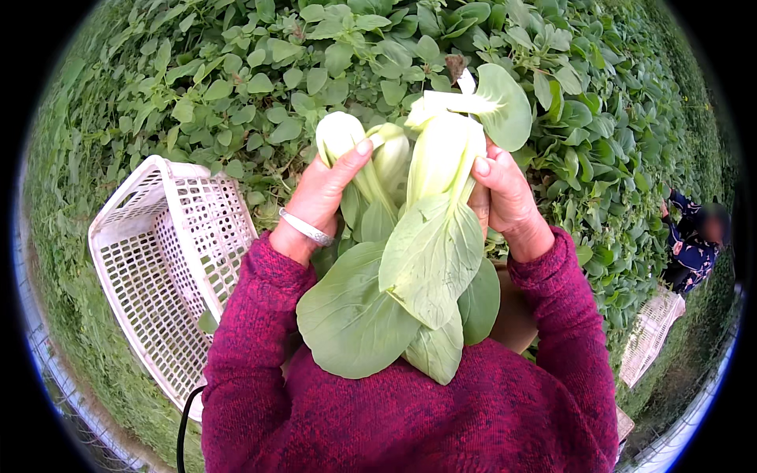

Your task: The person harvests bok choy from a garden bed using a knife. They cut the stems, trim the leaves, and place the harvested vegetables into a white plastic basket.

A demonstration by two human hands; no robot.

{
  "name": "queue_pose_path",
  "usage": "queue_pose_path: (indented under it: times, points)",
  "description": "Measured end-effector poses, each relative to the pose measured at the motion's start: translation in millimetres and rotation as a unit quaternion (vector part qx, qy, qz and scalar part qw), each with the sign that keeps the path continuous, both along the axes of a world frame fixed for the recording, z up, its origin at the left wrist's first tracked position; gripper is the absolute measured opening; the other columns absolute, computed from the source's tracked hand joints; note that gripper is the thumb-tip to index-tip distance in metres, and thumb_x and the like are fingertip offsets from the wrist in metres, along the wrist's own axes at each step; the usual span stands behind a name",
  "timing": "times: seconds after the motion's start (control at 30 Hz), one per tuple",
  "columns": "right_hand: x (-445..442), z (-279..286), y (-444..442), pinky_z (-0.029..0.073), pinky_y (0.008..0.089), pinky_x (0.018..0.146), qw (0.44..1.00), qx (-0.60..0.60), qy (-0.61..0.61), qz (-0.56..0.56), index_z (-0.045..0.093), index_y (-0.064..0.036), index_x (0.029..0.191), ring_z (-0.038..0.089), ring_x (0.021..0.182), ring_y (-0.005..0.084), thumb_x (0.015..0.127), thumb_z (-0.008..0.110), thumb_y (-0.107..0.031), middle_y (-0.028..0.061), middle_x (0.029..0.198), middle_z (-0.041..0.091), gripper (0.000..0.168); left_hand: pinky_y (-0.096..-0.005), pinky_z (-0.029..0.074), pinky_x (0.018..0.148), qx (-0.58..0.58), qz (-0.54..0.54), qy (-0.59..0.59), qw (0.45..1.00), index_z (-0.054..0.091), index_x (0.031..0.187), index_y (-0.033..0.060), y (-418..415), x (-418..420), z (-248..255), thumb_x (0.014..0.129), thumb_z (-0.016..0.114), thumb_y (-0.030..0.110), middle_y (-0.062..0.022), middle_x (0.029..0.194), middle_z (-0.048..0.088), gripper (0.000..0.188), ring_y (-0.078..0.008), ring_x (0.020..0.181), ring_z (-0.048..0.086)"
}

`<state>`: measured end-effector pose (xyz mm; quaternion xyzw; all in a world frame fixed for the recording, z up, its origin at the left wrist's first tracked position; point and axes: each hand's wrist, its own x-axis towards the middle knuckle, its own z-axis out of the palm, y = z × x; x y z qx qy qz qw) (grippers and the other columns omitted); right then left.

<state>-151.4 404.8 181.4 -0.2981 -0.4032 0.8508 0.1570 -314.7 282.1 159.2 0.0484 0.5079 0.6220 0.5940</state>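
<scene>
My left hand point(322, 192) grips pale-stemmed bok choy point(389, 156), its thumb across the stalks near the base. A rounded stalk base shows just above that thumb. In my right hand point(507, 186) is a larger bok choy head point(445, 148), held with the thumb on its thick white stalks. One outer leaf point(504, 107) of it bends away sideways at the base, above the right hand. The broad green leaves point(358, 313) hang toward my body, over the front of the maroon sweater point(449, 408). Most fingers of both hands are hidden behind the plants.
A white perforated plastic crate point(171, 236) stands at the left, its inside showing a small leaf. Dense leafy plants point(284, 77) grow ahead. At the far right a person point(695, 242) crouches beside another white crate point(653, 334). A black cable point(184, 425) curves by my left sleeve.
</scene>
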Motion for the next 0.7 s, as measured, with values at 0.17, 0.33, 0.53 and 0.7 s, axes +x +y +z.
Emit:
queue_pose_path:
  times: [0.17, 0.33, 0.53, 0.7]
  points:
    - [-33, 4, -47, 0.040, 0.0195, 0.050, 0.990, 0.089, -0.077, 0.080, 0.048, 0.001, 0.104, 0.047, 0.056, 0.0065, 0.064, 0.071, -0.023, 0.0024, 0.076, 0.054, 0.052, -0.0332, 0.030, 0.095, 0.138, -0.029, -0.042, 0.989, 0.024, 0.124, 0.0039, -62, 3, 16, 0.065, 0.069, 0.020, -0.0079, 0.112, 0.044, 0.075, -0.0191, 0.107, 0.042]
    - [-60, 0, -74, 0.035, 0.0171, 0.042, 0.971, 0.194, -0.115, 0.079, 0.053, 0.000, 0.101, 0.042, 0.047, 0.0039, 0.065, 0.072, -0.029, -0.0020, 0.065, 0.052, 0.050, -0.0306, 0.039, 0.087, 0.137, 0.013, -0.126, 0.982, 0.027, 0.122, 0.0034, -88, -8, 3, 0.061, 0.071, 0.023, -0.0067, 0.111, 0.045, 0.079, -0.0172, 0.100, 0.047]
    - [-72, 23, -45, 0.037, 0.0200, 0.045, 0.912, 0.301, -0.132, 0.245, 0.059, 0.000, 0.093, 0.046, 0.051, 0.0060, 0.075, 0.064, -0.016, -0.0007, 0.063, 0.053, 0.025, -0.0306, 0.036, 0.089, 0.181, -0.050, -0.099, 0.977, 0.025, 0.124, 0.0027, -109, -29, 3, 0.060, 0.070, 0.023, -0.0079, 0.114, 0.043, 0.081, -0.0171, 0.103, 0.045]
    - [-92, 33, -41, 0.044, 0.0284, 0.053, 0.644, 0.708, -0.183, 0.227, 0.060, -0.003, 0.086, 0.055, 0.057, 0.0227, 0.070, 0.065, -0.020, 0.0108, 0.069, 0.057, 0.024, -0.0319, 0.035, 0.091, 0.146, -0.027, -0.073, 0.986, 0.023, 0.124, 0.0022, -109, -34, -9, 0.062, 0.070, 0.018, -0.0089, 0.116, 0.040, 0.080, -0.0174, 0.106, 0.042]
